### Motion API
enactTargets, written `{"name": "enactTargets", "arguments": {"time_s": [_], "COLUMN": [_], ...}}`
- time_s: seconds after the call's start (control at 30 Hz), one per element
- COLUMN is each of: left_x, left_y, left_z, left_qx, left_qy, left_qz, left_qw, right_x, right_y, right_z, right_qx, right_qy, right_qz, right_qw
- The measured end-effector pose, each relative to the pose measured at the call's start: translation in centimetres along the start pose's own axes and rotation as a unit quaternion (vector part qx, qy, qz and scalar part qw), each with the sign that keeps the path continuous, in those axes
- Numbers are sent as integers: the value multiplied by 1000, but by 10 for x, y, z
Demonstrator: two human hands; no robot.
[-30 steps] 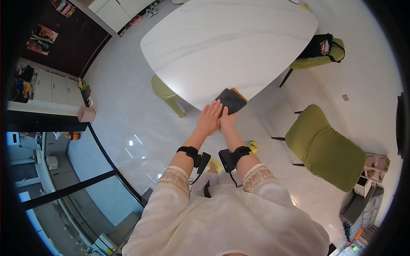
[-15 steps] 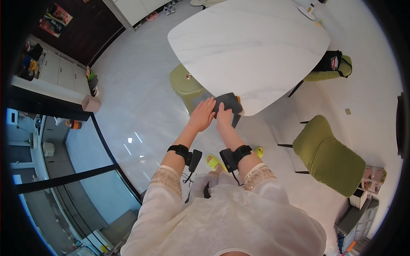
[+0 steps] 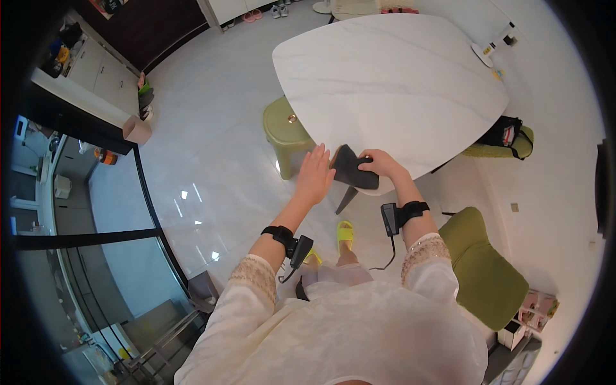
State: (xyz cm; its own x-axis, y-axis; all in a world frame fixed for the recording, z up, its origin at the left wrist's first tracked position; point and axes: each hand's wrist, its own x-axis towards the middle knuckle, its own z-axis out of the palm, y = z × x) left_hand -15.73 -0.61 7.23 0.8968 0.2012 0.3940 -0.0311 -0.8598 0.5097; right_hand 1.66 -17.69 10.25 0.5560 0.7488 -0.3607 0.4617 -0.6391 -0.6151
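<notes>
A flat dark grey tool with a stubby handle and a brownish left edge [image 3: 355, 170] rests over the near corner of the white marbled table [image 3: 391, 83]; its exact kind I cannot make out. My right hand [image 3: 382, 164] is closed around its handle from the right. Beside the tool's brownish edge, my left hand [image 3: 315, 173] has its fingers stretched out flat and grips nothing. Whether the left fingertips touch the tool or the table edge is hard to tell.
A green stool [image 3: 285, 125] stands under the table's left side. At right is a green chair [image 3: 481, 269]; another green chair [image 3: 527, 141] carries a black bag [image 3: 502, 133]. A white stand [image 3: 481, 55] sits on the far right of the tabletop. Glass doors [image 3: 83, 237] are at left.
My right hand has moved right and now holds the tool by its handle. The tool has turned, its brownish edge facing left. My left hand has spread its fingers apart from it.
</notes>
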Motion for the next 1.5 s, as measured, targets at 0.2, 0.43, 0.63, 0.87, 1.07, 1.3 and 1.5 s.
{"name": "enactTargets", "arguments": {"time_s": [0.2,0.43,0.63,0.87,1.07,1.3,1.5], "left_x": [5,15,12,36,57,88,126], "left_y": [8,39,44,3,-34,-88,-140], "left_z": [13,72,90,79,62,45,29], "left_qx": [-3,24,80,155,156,127,101], "left_qy": [-15,-65,-70,-26,-31,-37,-58], "left_qz": [1,-80,-109,-146,-148,-129,-92], "left_qw": [1000,994,988,977,976,983,989], "right_x": [14,14,18,73,116,169,220], "right_y": [-19,29,30,0,-19,-45,-66], "right_z": [-23,25,70,57,59,58,58], "right_qx": [-11,-207,-190,-175,-190,-169,-206], "right_qy": [-234,174,222,236,245,268,307], "right_qz": [-35,-206,-179,-220,-225,-206,-146], "right_qw": [972,940,939,930,924,926,918]}}
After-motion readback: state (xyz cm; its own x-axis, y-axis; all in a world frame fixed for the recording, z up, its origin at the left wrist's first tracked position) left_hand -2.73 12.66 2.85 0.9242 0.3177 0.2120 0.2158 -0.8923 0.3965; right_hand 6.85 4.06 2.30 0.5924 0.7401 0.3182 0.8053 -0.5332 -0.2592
